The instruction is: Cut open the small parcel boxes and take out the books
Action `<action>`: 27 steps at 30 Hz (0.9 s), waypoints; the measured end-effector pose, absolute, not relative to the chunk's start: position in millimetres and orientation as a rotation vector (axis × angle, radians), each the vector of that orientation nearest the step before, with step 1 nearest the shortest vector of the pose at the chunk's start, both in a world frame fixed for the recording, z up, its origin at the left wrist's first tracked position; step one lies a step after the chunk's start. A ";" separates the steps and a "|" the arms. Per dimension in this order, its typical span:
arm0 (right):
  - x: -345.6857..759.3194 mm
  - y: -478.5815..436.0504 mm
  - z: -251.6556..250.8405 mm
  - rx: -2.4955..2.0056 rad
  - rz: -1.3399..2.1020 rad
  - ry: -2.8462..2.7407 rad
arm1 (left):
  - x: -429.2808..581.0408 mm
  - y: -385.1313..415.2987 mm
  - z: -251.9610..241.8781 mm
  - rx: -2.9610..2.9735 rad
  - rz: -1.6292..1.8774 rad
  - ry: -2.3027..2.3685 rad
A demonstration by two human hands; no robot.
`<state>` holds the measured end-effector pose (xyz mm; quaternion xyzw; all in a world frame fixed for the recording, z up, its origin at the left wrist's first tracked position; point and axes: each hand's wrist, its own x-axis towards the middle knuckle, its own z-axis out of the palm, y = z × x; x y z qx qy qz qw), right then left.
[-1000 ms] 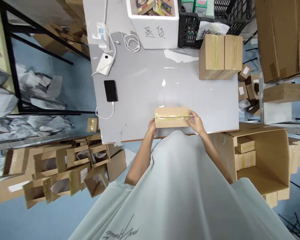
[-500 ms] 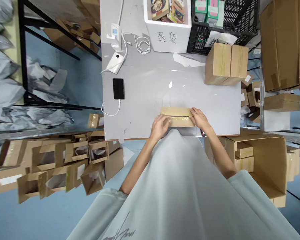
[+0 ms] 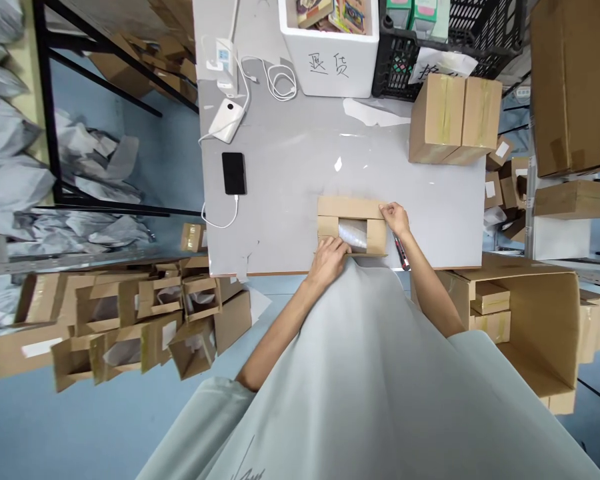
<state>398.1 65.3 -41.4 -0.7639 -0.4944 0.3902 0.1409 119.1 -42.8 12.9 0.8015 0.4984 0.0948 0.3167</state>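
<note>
A small cardboard box [image 3: 350, 207] lies at the table's near edge with its long flaps spread apart, the short flaps still folded inward. Clear plastic wrapping [image 3: 353, 233] shows through the gap between them. My left hand [image 3: 331, 257] is closed over the near flap at the box's left side. At the far right corner my right hand [image 3: 395, 217] pinches the far flap between thumb and fingers. A box cutter [image 3: 401, 252] with a red and black handle rests just right of the box, beneath my right forearm.
Two taped boxes [image 3: 455, 120] stand at the table's right, before a black crate [image 3: 395, 63] and a white foam bin [image 3: 330, 65]. A phone [image 3: 234, 173], a power bank [image 3: 227, 121] and cables lie left. Opened boxes [image 3: 97, 307] crowd the floor at left; a large carton [image 3: 540, 320] stands right.
The box's taped top has come open: its long flaps have swung apart, exposing the short flaps and wrapping. My left hand moved slightly nearer to me. The cutter is now more visible.
</note>
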 end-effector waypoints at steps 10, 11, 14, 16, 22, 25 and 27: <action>393.9 78.2 -45.5 -2.327 1.106 -1.387 | 119.3 -67.7 21.0 1.942 0.214 1.355; 392.8 75.0 -40.1 -2.333 1.055 -1.426 | 119.5 -66.2 21.8 1.919 0.204 1.337; 385.4 59.8 -20.1 -2.304 0.830 -1.564 | 122.0 -58.0 24.2 1.854 0.221 1.322; 376.5 46.3 -5.6 -2.241 0.705 -1.681 | 125.0 -49.9 24.3 1.840 0.258 1.351; 344.5 11.9 18.6 -1.946 1.068 -2.314 | 130.3 -24.8 14.3 1.902 0.161 1.325; 335.7 3.4 21.3 -2.062 1.143 -2.437 | 127.8 -20.2 10.3 1.907 -0.022 1.349; 334.9 -1.8 24.8 -2.117 1.099 -2.442 | 125.8 -22.0 10.4 1.916 -0.123 1.386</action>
